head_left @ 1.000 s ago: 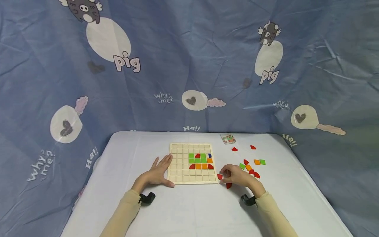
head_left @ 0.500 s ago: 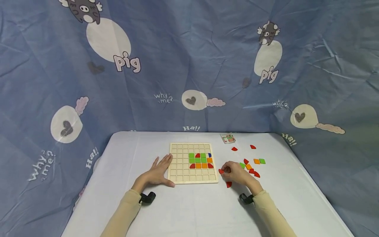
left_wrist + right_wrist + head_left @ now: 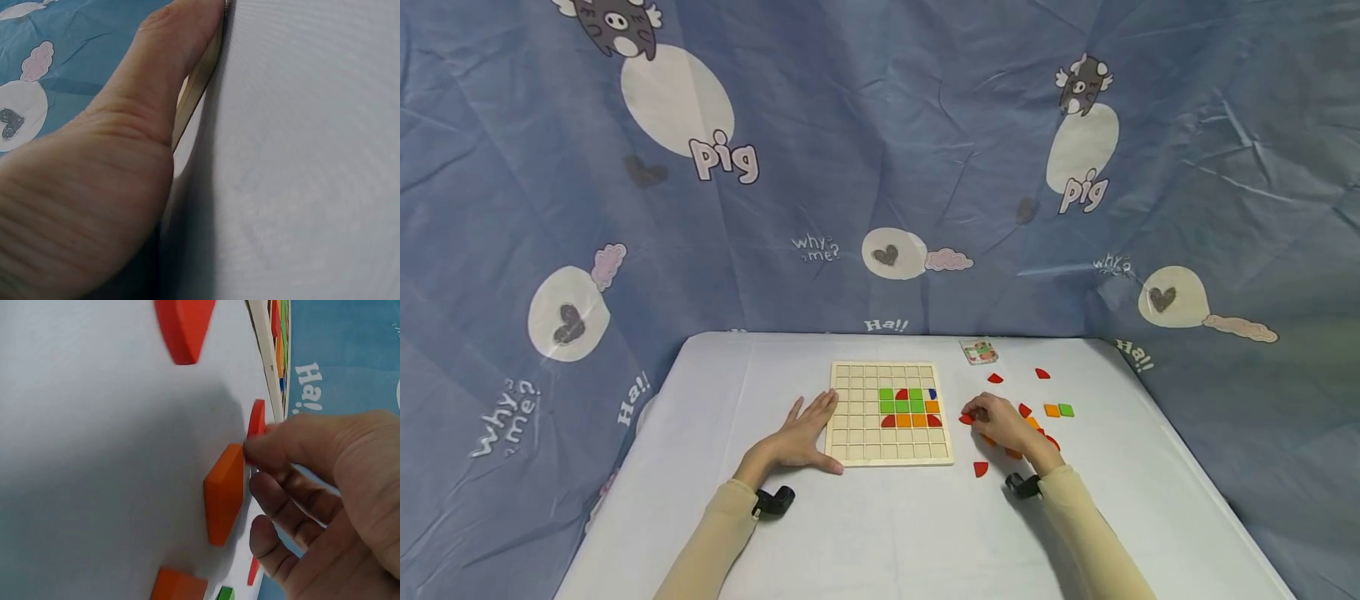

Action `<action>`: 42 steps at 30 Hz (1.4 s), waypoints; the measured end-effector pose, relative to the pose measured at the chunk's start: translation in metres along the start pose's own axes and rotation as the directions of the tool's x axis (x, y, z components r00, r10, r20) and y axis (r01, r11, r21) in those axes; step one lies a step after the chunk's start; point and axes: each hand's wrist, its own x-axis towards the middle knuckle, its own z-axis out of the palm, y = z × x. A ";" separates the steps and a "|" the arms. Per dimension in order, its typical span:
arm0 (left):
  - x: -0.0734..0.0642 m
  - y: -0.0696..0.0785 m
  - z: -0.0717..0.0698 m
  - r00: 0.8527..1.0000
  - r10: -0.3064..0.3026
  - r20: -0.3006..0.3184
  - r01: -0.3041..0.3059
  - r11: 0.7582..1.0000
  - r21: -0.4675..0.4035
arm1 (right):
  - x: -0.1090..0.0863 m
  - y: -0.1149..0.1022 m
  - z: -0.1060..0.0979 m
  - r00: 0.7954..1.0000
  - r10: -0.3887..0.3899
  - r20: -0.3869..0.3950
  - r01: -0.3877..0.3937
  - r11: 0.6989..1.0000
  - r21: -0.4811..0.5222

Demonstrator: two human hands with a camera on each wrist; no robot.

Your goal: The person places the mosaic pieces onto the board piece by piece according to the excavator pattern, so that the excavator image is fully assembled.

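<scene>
My left hand (image 3: 793, 437) rests with spread, straight fingers on the left edge of a wooden grid board (image 3: 852, 383). In the left wrist view the thumb (image 3: 156, 75) lies along the board's edge (image 3: 199, 84). Beyond the board's right side, my right hand (image 3: 1002, 423) pinches a red quarter-circle tile (image 3: 966, 419) between thumb and fingers, low over the table. Beside those fingertips in the right wrist view lies an orange tile (image 3: 224, 494). Green, orange, red and blue tiles fill several cells on the board's right half, including an orange tile (image 3: 903, 421).
Nearer the front lies a red quarter-circle tile (image 3: 981, 469). More loose tiles are scattered right of and behind the right hand, among them a green tile (image 3: 1066, 410) and a red tile (image 3: 1042, 373). A small printed card (image 3: 979, 352) lies at the back.
My right hand has moved away from the front, carrying the red quarter-circle tile along the board's right side. Orange tiles now show beneath it. The left hand stays in place.
</scene>
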 end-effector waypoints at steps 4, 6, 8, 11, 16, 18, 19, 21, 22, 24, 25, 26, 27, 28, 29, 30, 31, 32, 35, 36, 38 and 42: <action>-0.001 0.001 -0.002 1.000 0.003 -0.002 -0.003 1.000 -0.008 | 0.003 -0.002 0.002 0.999 -0.054 0.002 0.054 0.998 0.026; -0.001 0.001 -0.003 1.000 0.008 -0.005 -0.008 1.000 -0.009 | 0.005 -0.001 0.002 0.999 -0.052 0.003 0.052 0.998 0.033; -0.001 0.002 -0.003 1.000 0.013 -0.005 -0.013 1.000 -0.006 | 0.005 -0.001 0.003 1.000 -0.023 0.002 0.023 0.999 0.042; -0.001 0.002 -0.004 1.000 0.017 -0.003 -0.017 1.000 -0.003 | 0.005 0.000 0.003 1.000 0.026 -0.008 -0.025 0.999 0.042; -0.001 0.001 -0.003 1.000 0.014 0.001 -0.014 1.000 0.006 | 0.001 0.001 0.004 0.997 0.065 -0.029 -0.064 0.997 0.034; -0.001 0.001 -0.002 1.000 0.011 0.004 -0.011 1.000 0.011 | 0.000 0.001 0.005 0.997 0.067 -0.029 -0.066 0.997 0.036; -0.001 0.001 -0.002 1.000 0.011 0.003 -0.011 1.000 0.011 | 0.000 0.000 0.005 0.997 0.065 -0.027 -0.064 0.997 0.040; -0.001 0.001 -0.001 1.000 0.009 0.003 -0.009 1.000 0.009 | 0.000 -0.001 0.005 0.998 0.066 -0.022 -0.065 0.997 0.039; -0.002 0.000 -0.001 1.000 0.008 0.002 -0.008 1.000 0.008 | 0.000 -0.001 0.006 0.998 0.066 -0.019 -0.065 0.997 0.034; -0.002 0.000 -0.001 1.000 0.006 -0.003 -0.006 1.000 0.006 | 0.000 -0.003 0.006 0.997 0.075 -0.013 -0.075 0.997 0.031; -0.002 0.000 -0.001 1.000 0.004 -0.002 -0.004 1.000 0.006 | 0.000 -0.005 0.007 0.997 0.075 -0.013 -0.074 0.997 0.033; -0.002 0.000 -0.001 1.000 0.002 -0.001 -0.002 1.000 0.007 | 0.000 -0.006 0.008 0.997 0.073 -0.011 -0.073 0.997 0.036; -0.002 0.000 -0.001 1.000 0.000 -0.002 0.000 1.000 0.006 | -0.001 -0.008 0.008 0.998 0.065 -0.010 -0.064 0.997 0.039; -0.002 0.000 -0.001 1.000 -0.001 -0.002 0.001 1.000 0.005 | -0.001 -0.010 0.009 0.999 0.053 -0.009 -0.052 0.998 0.044; -0.002 0.000 -0.001 1.000 -0.003 -0.002 0.003 1.000 0.003 | -0.002 -0.013 0.010 0.999 0.037 -0.005 -0.037 0.998 0.051; -0.002 0.000 -0.001 1.000 -0.002 -0.004 0.002 1.000 0.001 | -0.003 -0.016 0.011 1.000 0.010 -0.002 -0.010 0.998 0.058; -0.002 0.000 -0.001 1.000 -0.003 -0.002 0.003 1.000 0.001 | -0.003 -0.019 0.012 1.000 -0.019 0.003 0.019 0.998 0.060; -0.002 0.000 -0.001 1.000 -0.003 -0.002 0.003 1.000 0.002 | -0.004 -0.022 0.014 0.999 -0.045 0.010 0.044 0.997 0.065; -0.002 -0.001 -0.001 1.000 -0.003 0.001 0.003 1.000 0.008 | -0.004 -0.030 0.018 0.991 -0.131 0.025 0.129 0.989 0.070; -0.002 -0.001 -0.001 1.000 -0.002 0.000 0.002 1.000 0.009 | -0.004 -0.033 0.019 0.988 -0.152 0.029 0.149 0.986 0.070; -0.002 -0.001 -0.001 1.000 -0.002 0.001 0.002 1.000 0.014 | -0.003 -0.036 0.022 0.983 -0.180 0.040 0.177 0.982 0.065; -0.001 0.001 -0.001 1.000 -0.002 0.004 0.002 1.000 0.009 | -0.002 -0.040 0.024 0.977 -0.200 0.073 0.197 0.979 0.042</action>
